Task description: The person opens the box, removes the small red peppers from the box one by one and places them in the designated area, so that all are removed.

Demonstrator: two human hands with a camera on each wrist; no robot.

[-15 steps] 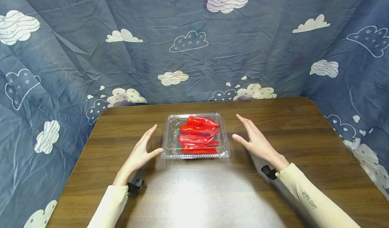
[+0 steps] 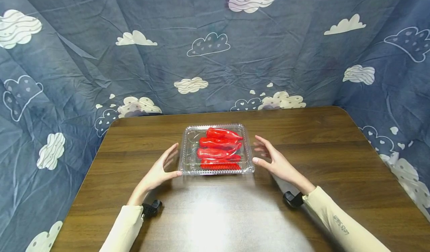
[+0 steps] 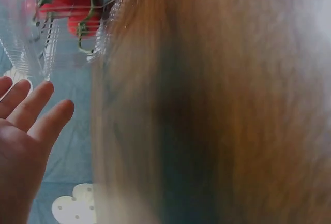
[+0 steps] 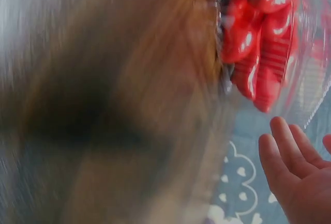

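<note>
A clear plastic clamshell box (image 2: 190, 162) lies on the table with its lid down. Through the lid show several red peppers (image 2: 216, 143); their green stems appear in the left wrist view. At the box's left side is my left hand (image 2: 156, 175), fingers spread and thumb tip right at the near left corner. My right hand (image 2: 280, 166) is at the opposite side, palm facing the box, its thumb tip close to the right edge. Neither hand has its fingers curled round anything. In the right wrist view the fingertips (image 4: 278, 123) appear just short of the box.
The brown wooden table (image 2: 336, 162) has rounded far corners and a bright glare patch near its front. Blue cloth (image 2: 161, 69) printed with white clouds hangs behind it and on both sides. Each wrist carries a small black camera on a strap.
Both hands have moved in toward the box from either side, the right one moving left and the left one slightly right. Their fingers have bent a little. The box has stayed in place.
</note>
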